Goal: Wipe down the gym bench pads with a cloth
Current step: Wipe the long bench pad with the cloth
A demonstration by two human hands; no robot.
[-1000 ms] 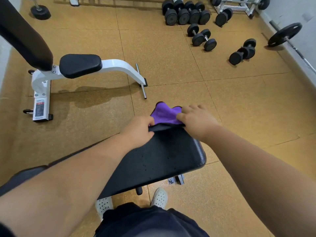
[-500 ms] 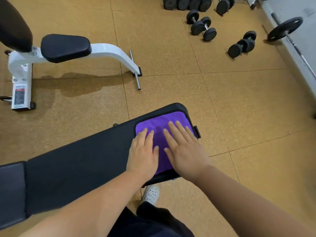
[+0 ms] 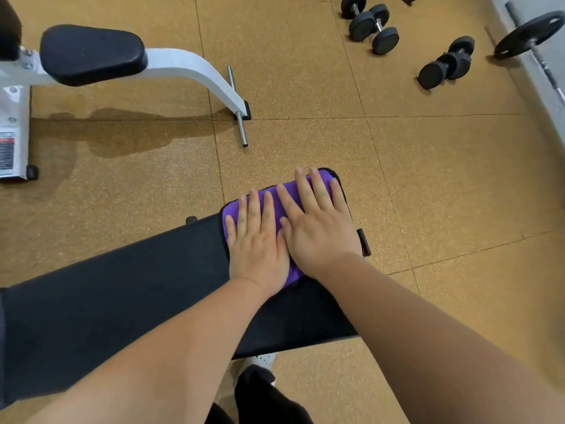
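A purple cloth (image 3: 276, 197) lies spread flat on the far right end of the long black bench pad (image 3: 122, 295), which runs from the left edge toward the middle. My left hand (image 3: 258, 243) presses on the cloth's left part with straight fingers. Beside it, touching it, my right hand (image 3: 319, 228) presses flat on the cloth's right part, fingertips near the pad's far corner. Most of the cloth is hidden under both hands.
A second bench with a white frame (image 3: 195, 68) and a black seat pad (image 3: 91, 53) stands at the upper left. Several black dumbbells (image 3: 374, 27) lie on the cork-coloured floor (image 3: 443, 185) at the upper right, near a barbell (image 3: 532, 35) by the wall.
A second ago both hands gripped the bunched cloth at the pad's end; the cloth then lay spread flat under open hands, which have since slid toward the pad's far edge.
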